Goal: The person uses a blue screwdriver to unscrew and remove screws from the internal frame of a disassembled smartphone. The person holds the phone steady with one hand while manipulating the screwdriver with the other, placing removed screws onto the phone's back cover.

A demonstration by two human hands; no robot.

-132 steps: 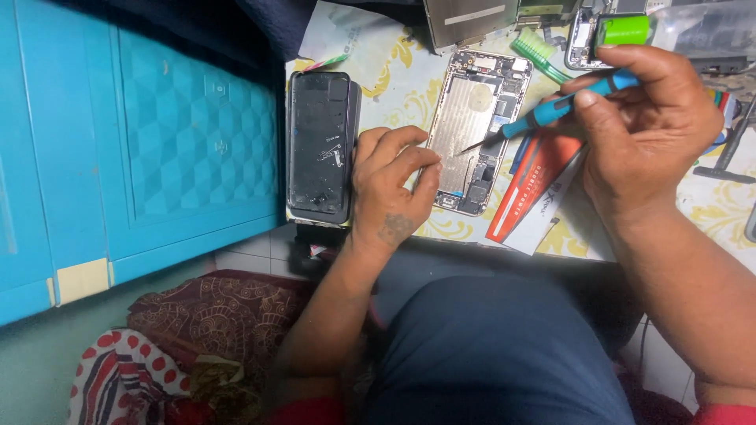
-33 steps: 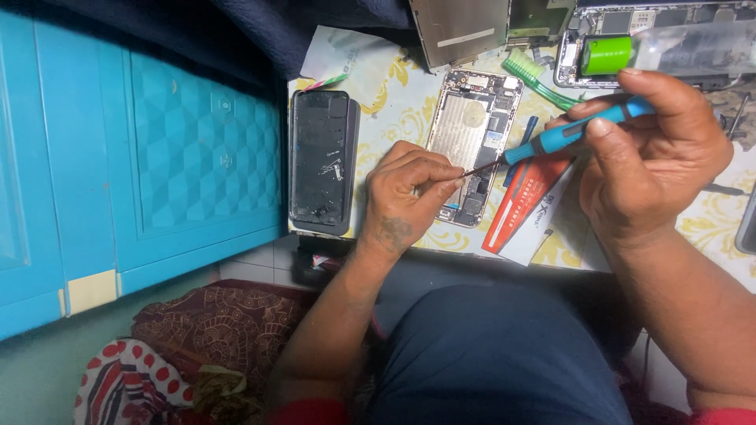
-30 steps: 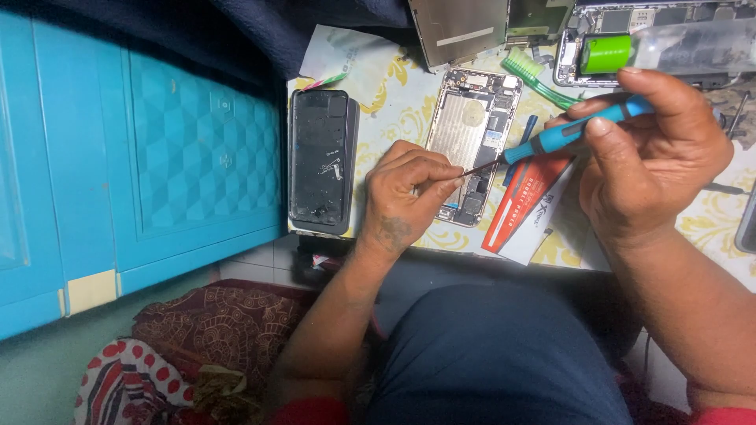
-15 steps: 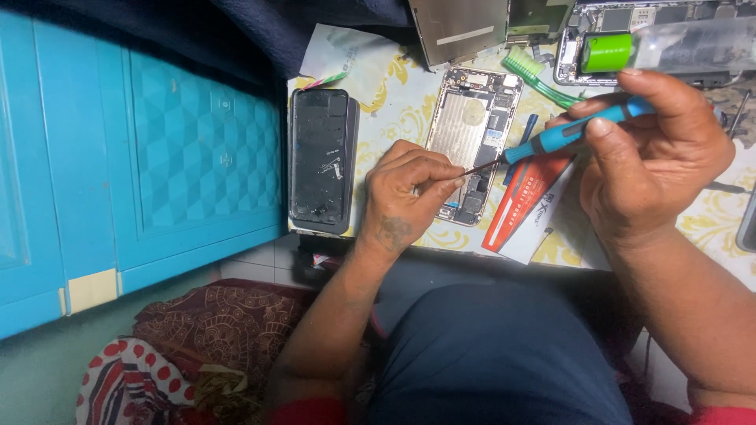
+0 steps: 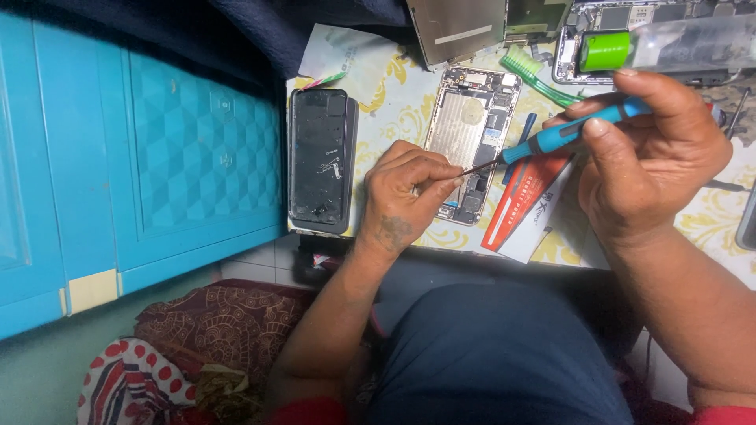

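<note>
Screwdriver (image 5: 551,140), a slim precision tool with a blue handle and a thin dark shaft, is held by both hands over the opened phone body (image 5: 470,142) that lies on the patterned surface (image 5: 394,110). The right hand (image 5: 654,157) has its grip clamped on the blue handle, thumb and fingers wrapped round it. The left hand (image 5: 405,193) rests on the surface at the phone's lower edge, its fingertips pinched together on the tip of the shaft, just at the phone's bottom end.

As a judgement, the tool is light and stiff; the ribbed handle is the place to hold it, while the bare shaft is smooth and best only steadied. The phone body looks thin, rigid and fragile, with exposed boards and small parts inside, so it would be safest taken by its metal side rails, never pressed in the middle.

To its left, apart from it, lies 1 detached black screen (image 5: 320,161). A green toothbrush (image 5: 539,75) and a red-and-white card (image 5: 524,205) lie to the right of the phone.
</note>
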